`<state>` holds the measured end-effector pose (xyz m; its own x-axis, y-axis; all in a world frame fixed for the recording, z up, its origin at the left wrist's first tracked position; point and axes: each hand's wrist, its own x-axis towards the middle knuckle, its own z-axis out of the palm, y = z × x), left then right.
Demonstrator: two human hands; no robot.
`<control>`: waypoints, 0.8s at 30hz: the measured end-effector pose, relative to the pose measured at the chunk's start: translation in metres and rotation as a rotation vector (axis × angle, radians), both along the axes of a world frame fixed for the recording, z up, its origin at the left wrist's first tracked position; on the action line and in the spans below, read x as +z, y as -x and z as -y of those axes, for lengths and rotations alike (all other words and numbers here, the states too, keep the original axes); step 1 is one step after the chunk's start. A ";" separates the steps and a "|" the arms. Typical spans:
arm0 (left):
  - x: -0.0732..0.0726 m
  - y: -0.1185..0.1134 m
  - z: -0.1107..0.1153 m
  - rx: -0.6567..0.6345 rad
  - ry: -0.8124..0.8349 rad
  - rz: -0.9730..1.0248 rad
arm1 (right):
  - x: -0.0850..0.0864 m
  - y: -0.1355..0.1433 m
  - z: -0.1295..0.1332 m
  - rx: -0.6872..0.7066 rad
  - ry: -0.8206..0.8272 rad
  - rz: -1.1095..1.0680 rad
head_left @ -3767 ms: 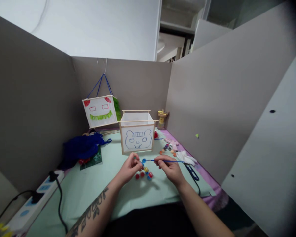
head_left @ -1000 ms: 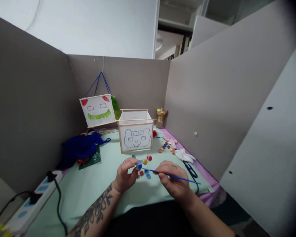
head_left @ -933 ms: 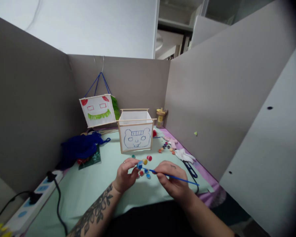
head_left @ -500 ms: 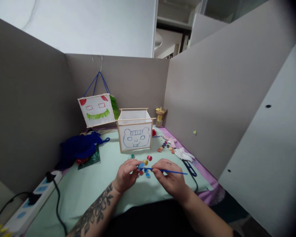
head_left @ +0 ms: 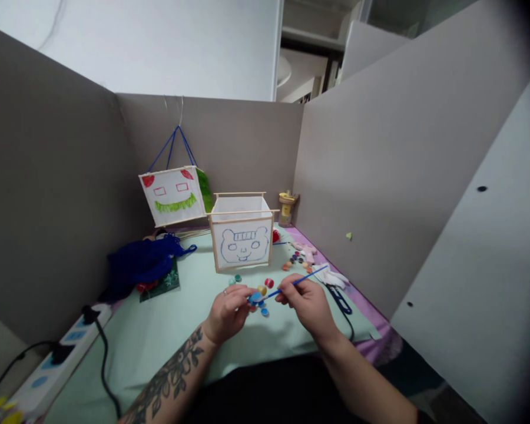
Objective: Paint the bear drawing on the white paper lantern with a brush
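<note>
Between the fingertips of my left hand is a small blue paint pot. My right hand pinches a thin blue paintbrush, its tip at the pot and its handle slanting up to the right. Other little paint pots lie just beyond and below, among them a red pot, a yellow pot and a blue pot. Behind them stands a white paper lantern on a wooden stick frame, with a bear face outlined in blue on its front.
A second painted lantern hangs at the back left. Below it lies a dark blue cloth bundle. A power strip with cables runs along the left edge. White gloves and more paint pots lie at the right. Grey partitions enclose the table.
The paintbrush has swung from nearly level to a steeper slant, its handle end now higher. My right hand has turned and shifted slightly right, while my left hand stays almost in place.
</note>
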<state>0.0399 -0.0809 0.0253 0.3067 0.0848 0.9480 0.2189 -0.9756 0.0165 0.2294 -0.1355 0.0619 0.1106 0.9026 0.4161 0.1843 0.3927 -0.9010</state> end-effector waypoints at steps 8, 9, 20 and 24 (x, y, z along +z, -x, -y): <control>0.001 0.000 0.000 -0.005 0.024 -0.016 | -0.010 0.000 -0.010 0.037 0.122 -0.169; 0.001 0.000 0.000 -0.005 0.026 -0.017 | -0.011 0.000 -0.011 0.044 0.127 -0.188; 0.003 -0.002 0.002 -0.006 0.025 0.013 | -0.016 0.006 -0.019 0.096 0.242 -0.467; -0.005 0.000 -0.006 0.031 0.059 0.049 | -0.013 0.005 -0.020 0.082 0.297 -0.592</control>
<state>0.0397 -0.0754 0.0199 0.2566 0.1493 0.9549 0.2461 -0.9655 0.0848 0.2242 -0.1153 0.0489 0.1705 0.9846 0.0386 -0.3948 0.1042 -0.9128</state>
